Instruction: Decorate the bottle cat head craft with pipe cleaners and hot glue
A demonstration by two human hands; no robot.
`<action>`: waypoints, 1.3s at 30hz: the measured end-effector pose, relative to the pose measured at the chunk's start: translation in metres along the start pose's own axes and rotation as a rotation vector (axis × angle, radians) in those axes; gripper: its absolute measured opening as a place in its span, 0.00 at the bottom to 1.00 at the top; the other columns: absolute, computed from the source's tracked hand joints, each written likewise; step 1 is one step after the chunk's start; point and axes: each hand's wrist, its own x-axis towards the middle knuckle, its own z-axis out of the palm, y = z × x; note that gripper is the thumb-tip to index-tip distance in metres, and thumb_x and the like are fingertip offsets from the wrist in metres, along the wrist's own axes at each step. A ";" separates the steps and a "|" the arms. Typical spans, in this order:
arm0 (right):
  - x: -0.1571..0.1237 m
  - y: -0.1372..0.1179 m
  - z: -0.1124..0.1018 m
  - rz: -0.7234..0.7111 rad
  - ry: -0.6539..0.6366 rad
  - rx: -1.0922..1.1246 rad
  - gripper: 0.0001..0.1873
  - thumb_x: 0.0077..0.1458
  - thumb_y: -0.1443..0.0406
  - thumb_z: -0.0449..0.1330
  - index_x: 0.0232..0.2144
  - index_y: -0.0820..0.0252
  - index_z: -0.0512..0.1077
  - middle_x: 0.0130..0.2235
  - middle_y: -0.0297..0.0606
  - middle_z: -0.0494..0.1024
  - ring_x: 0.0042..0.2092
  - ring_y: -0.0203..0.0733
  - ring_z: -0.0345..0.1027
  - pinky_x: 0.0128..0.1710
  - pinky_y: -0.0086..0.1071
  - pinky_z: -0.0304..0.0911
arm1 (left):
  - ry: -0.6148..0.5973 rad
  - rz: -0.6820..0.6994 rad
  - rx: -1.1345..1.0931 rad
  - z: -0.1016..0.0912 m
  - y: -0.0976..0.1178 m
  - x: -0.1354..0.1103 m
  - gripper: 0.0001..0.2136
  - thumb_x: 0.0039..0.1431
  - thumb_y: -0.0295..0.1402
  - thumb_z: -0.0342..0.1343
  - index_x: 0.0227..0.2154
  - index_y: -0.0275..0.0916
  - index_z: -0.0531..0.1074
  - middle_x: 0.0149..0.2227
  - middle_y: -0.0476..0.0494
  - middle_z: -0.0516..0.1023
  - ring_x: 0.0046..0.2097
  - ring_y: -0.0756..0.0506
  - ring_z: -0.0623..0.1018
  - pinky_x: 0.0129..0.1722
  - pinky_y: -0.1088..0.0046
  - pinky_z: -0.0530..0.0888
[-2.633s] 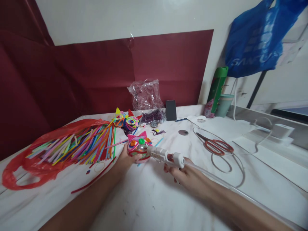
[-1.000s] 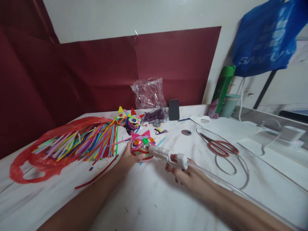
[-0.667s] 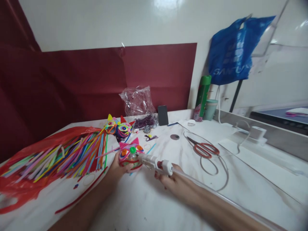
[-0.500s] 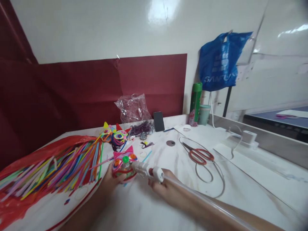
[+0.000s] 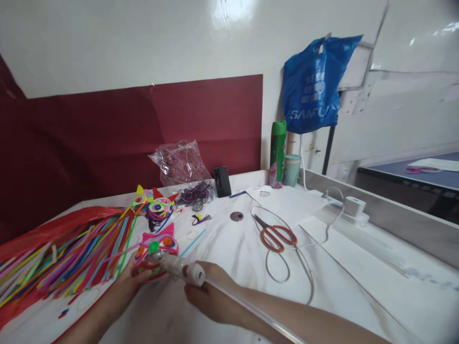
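My left hand (image 5: 135, 279) is closed round the lower left of a pink pipe-cleaner cat face (image 5: 165, 242), with pointed ears, orange eyes and a green round nose. A white hot glue gun (image 5: 181, 267), with a long clear glue stick (image 5: 251, 306) running out behind it, is gripped in my right hand (image 5: 210, 291). Its nozzle end reaches the lower middle of the cat face; whether the tip touches is too blurred to tell. Just behind lie two similar faces, a blue and purple one (image 5: 160, 208) and a yellow-eared one (image 5: 140, 198).
Bundled coloured pipe cleaners (image 5: 79, 260) lie on red plastic at left. Orange-handled scissors (image 5: 278, 238) rest beside a looped cable (image 5: 311, 282) at right. Farther back are a phone (image 5: 222, 182), purple tinsel (image 5: 197, 192), a green spray can (image 5: 278, 155), a cup (image 5: 292, 171) and a white charger (image 5: 355, 208).
The view has swung a little to the right, so everything sits farther left. Both hands keep their holds on the cat face and the glue gun.
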 end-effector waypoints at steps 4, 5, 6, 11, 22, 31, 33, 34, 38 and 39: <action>-0.003 -0.001 -0.001 0.023 0.002 -0.017 0.04 0.45 0.70 0.54 0.24 0.57 0.60 0.25 0.29 0.64 0.26 0.33 0.59 0.25 0.25 0.54 | -0.016 -0.017 0.040 0.002 0.001 -0.003 0.33 0.38 0.38 0.71 0.50 0.40 0.69 0.41 0.40 0.82 0.50 0.32 0.78 0.51 0.57 0.74; -0.003 0.000 0.000 0.010 0.000 -0.026 0.04 0.45 0.70 0.54 0.24 0.58 0.61 0.25 0.29 0.64 0.26 0.33 0.60 0.25 0.25 0.54 | -0.015 -0.013 0.047 0.003 0.002 -0.005 0.33 0.39 0.38 0.71 0.51 0.40 0.68 0.41 0.40 0.82 0.51 0.33 0.78 0.51 0.58 0.74; -0.004 0.000 0.001 -0.008 -0.002 -0.032 0.04 0.45 0.71 0.54 0.24 0.58 0.62 0.25 0.28 0.64 0.26 0.33 0.60 0.25 0.24 0.54 | -0.007 -0.007 0.051 0.005 0.004 -0.007 0.34 0.40 0.38 0.70 0.52 0.40 0.67 0.41 0.40 0.82 0.51 0.33 0.78 0.51 0.59 0.74; -0.008 0.001 0.006 -0.078 0.010 -0.029 0.05 0.45 0.73 0.53 0.24 0.58 0.62 0.24 0.28 0.64 0.26 0.33 0.59 0.25 0.24 0.54 | 0.044 0.007 0.036 0.019 0.011 -0.017 0.38 0.39 0.35 0.71 0.56 0.42 0.62 0.43 0.40 0.81 0.47 0.36 0.80 0.48 0.61 0.76; -0.012 -0.006 -0.004 0.178 0.112 0.227 0.10 0.54 0.62 0.51 0.30 0.59 0.69 0.24 0.30 0.67 0.24 0.34 0.61 0.24 0.26 0.58 | 0.054 0.089 0.041 0.042 0.010 -0.013 0.34 0.42 0.36 0.68 0.54 0.40 0.64 0.47 0.39 0.80 0.50 0.37 0.79 0.54 0.60 0.71; -0.025 0.007 -0.024 0.322 0.074 0.286 0.13 0.52 0.59 0.50 0.30 0.61 0.70 0.28 0.32 0.68 0.24 0.32 0.61 0.25 0.26 0.60 | 0.056 0.106 0.057 0.039 0.007 -0.014 0.33 0.41 0.36 0.67 0.53 0.40 0.66 0.50 0.39 0.79 0.54 0.34 0.75 0.57 0.57 0.68; -0.026 0.008 -0.022 0.336 0.042 0.227 0.12 0.52 0.59 0.50 0.30 0.60 0.70 0.25 0.30 0.66 0.25 0.33 0.61 0.25 0.26 0.60 | 0.064 0.094 0.035 0.043 0.012 -0.017 0.33 0.39 0.37 0.68 0.52 0.39 0.67 0.49 0.38 0.79 0.54 0.33 0.75 0.56 0.57 0.69; -0.027 0.008 -0.021 0.314 0.031 0.197 0.12 0.52 0.60 0.50 0.30 0.60 0.70 0.24 0.30 0.65 0.25 0.33 0.60 0.25 0.26 0.59 | 0.065 0.093 0.017 0.045 0.014 -0.018 0.33 0.39 0.37 0.69 0.51 0.39 0.68 0.48 0.38 0.79 0.54 0.33 0.75 0.56 0.58 0.70; -0.029 0.012 -0.015 0.158 0.072 0.099 0.11 0.54 0.60 0.51 0.28 0.58 0.71 0.23 0.30 0.65 0.25 0.34 0.61 0.26 0.26 0.59 | 0.048 0.083 -0.041 0.051 0.017 -0.023 0.37 0.34 0.35 0.71 0.52 0.39 0.66 0.47 0.37 0.80 0.51 0.32 0.77 0.50 0.59 0.75; -0.029 0.014 -0.014 0.132 0.089 0.084 0.11 0.54 0.60 0.51 0.28 0.58 0.71 0.24 0.30 0.67 0.26 0.34 0.61 0.26 0.26 0.60 | 0.039 0.076 -0.047 0.052 0.017 -0.024 0.39 0.33 0.34 0.71 0.53 0.40 0.65 0.46 0.38 0.80 0.50 0.31 0.78 0.48 0.59 0.76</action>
